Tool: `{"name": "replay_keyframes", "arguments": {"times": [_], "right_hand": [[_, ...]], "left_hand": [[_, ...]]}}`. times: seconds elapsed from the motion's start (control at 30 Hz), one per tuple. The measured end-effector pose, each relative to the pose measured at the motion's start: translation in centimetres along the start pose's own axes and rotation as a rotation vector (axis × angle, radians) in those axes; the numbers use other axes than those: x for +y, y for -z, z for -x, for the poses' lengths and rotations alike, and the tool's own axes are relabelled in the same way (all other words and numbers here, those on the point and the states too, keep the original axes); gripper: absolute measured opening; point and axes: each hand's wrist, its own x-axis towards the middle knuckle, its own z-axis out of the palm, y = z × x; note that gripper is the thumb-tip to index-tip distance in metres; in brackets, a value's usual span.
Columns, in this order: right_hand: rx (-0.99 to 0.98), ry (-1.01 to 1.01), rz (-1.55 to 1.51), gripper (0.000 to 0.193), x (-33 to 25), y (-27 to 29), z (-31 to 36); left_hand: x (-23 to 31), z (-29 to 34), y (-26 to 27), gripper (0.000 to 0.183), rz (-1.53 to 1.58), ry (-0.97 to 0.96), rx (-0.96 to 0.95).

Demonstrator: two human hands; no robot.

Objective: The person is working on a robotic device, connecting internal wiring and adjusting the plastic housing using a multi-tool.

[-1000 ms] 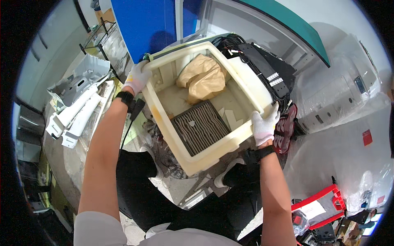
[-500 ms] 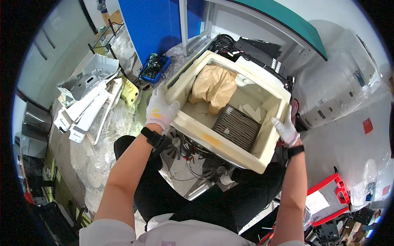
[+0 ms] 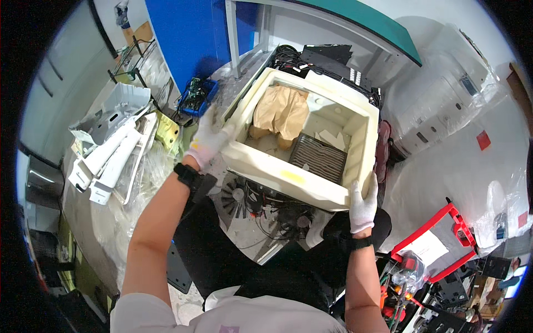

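A large cream plastic bin (image 3: 266,169) sits in front of me. It holds crumpled brown paper (image 3: 280,114), a dark ribbed panel (image 3: 318,158) and some pale broken pieces (image 3: 331,139). My left hand (image 3: 208,139), in a white glove, is beside the bin's left corner. Its outstretched fingers are smeared by motion, and contact with the rim cannot be made out. My right hand (image 3: 363,208), also gloved, lies against the near right corner. Its thumb and fingers are stretched apart, one on each side of that corner.
White plastic housings (image 3: 105,150) lie piled on the left. Behind stand a blue tray (image 3: 202,100) of circuit boards and a green-topped table (image 3: 366,22). Wrapped units (image 3: 444,105) and a red-framed grey panel (image 3: 433,244) are on the right. A fan (image 3: 236,194) lies under the bin's near side.
My right hand has gone from the bin's right side to its near right corner. My left hand has shifted slightly off the left rim. The whole view has also shifted.
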Motion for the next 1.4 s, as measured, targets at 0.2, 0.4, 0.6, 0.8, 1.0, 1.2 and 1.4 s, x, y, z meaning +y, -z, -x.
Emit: {"name": "replay_keyframes", "arguments": {"times": [0.2,0.4,0.6,0.8,1.0,1.2,1.4], "right_hand": [[0.081,-0.129,-0.131,0.056,-0.1,-0.8,-0.1],[0.097,-0.086,-0.137,0.053,-0.4,-0.9,0.0],[0.084,-0.062,-0.044,0.052,0.0,-0.5,-0.6],[0.086,-0.073,0.0,0.051,-1.2,-0.6,-1.7],[0.097,-0.064,-0.049,0.057,-1.5,-1.1,-3.0],[0.074,-0.06,-0.023,0.052,-1.2,-1.2,-4.7],[0.015,-0.114,-0.088,0.051,0.8,-0.5,-7.9]], "left_hand": [[0.4,-6.0,3.7,0.072,-0.037,-0.015,-0.391],[1.9,-12.9,5.3,0.077,-0.226,0.185,-0.594],[3.5,-18.7,1.4,0.068,-0.357,0.174,-0.715],[3.2,-21.8,-3.7,0.117,-0.616,0.022,-0.605],[3.6,-21.5,-5.0,0.124,-0.538,-0.084,-0.717],[6.0,-22.9,-4.0,0.112,-0.451,0.107,-0.993],[5.1,-26.2,-3.1,0.072,-0.812,-0.275,-0.793]]}}
